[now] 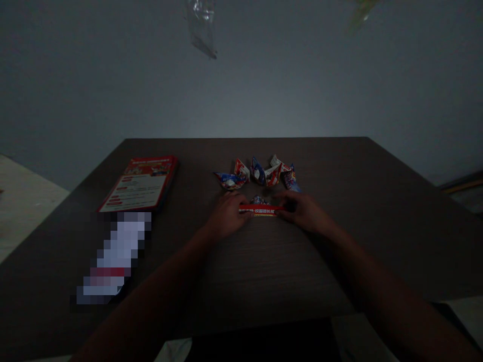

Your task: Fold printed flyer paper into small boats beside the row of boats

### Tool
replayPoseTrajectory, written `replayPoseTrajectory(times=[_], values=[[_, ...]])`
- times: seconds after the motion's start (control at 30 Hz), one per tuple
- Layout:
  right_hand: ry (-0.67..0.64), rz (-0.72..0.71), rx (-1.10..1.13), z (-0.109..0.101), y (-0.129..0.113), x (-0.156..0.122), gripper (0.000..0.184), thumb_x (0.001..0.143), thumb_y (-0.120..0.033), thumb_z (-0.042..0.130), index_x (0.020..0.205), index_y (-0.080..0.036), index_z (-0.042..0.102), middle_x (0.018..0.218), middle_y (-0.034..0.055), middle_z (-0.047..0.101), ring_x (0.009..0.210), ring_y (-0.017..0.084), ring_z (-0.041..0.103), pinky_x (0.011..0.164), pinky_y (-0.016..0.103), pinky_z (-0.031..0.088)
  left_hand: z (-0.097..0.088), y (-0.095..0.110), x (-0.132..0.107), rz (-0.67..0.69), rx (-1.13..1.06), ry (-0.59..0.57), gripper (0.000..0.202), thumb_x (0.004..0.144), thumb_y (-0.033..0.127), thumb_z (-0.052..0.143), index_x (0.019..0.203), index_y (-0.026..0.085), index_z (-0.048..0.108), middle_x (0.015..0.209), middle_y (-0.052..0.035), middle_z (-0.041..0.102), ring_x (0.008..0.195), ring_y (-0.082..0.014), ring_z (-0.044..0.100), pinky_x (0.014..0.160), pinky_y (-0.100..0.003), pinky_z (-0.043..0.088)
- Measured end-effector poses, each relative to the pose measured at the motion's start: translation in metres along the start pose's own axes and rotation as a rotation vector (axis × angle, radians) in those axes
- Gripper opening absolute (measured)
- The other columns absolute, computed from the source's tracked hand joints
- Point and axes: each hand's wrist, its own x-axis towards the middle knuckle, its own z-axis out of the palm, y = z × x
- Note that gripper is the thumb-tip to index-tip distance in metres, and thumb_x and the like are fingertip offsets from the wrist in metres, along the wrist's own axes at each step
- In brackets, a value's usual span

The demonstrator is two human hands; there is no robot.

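Between my hands is a folded strip of printed paper, red with white lettering along its near side. My left hand pinches its left end, and my right hand grips the right end with fingers curled. Just beyond the strip lies a small patterned paper piece, partly hidden; whether it joins the strip I cannot tell. Farther back sit several folded paper shapes, among them a blue and red one, a blue and white one and a blue one near my right fingers.
A stack of red-bordered printed sheets lies on the left of the dark table. Nearer me is a pixelated, pale oblong object. Behind the table rises a grey wall with a clear plastic bag hanging on it.
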Motion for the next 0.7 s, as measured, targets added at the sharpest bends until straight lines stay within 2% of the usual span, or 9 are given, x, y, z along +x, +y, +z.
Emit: replayPoseTrajectory(times=[0.23,0.5,0.7], values=[[0.007,-0.025,0.045,0.0031,0.0049,-0.0002,0.040,0.073,-0.019,0.066,0.113,-0.019,0.061,0.080,0.0013,0.066,0.071,0.015,0.062,0.068,0.028,0.049,-0.0012,0.0051,-0.0001,-0.025,-0.086,0.011,0.011,0.075,0.024,0.063,0.083,0.017,0.063,0.090,-0.0056,0.064,0.089,-0.0212,0.058,0.081,-0.034,0.046],[0.048,-0.064,0.164,0.0065,0.0053,-0.0009,0.040,0.073,-0.017,0.065,0.112,-0.019,0.060,0.080,0.0011,0.066,0.071,0.014,0.062,0.071,0.029,0.051,-0.0024,0.0062,0.0002,-0.031,-0.076,0.061,0.013,0.072,0.023,0.067,0.083,0.016,0.063,0.095,-0.0059,0.065,0.095,-0.0220,0.057,0.086,-0.036,0.044],[0.070,-0.064,0.203,0.0060,0.0043,-0.0011,0.039,0.073,-0.017,0.065,0.111,-0.019,0.061,0.080,0.0010,0.064,0.073,0.015,0.062,0.075,0.030,0.051,-0.0025,0.0080,-0.0009,-0.087,-0.158,0.014,0.012,0.076,0.022,0.064,0.087,0.017,0.064,0.092,-0.0048,0.068,0.087,-0.0194,0.062,0.076,-0.032,0.047]])
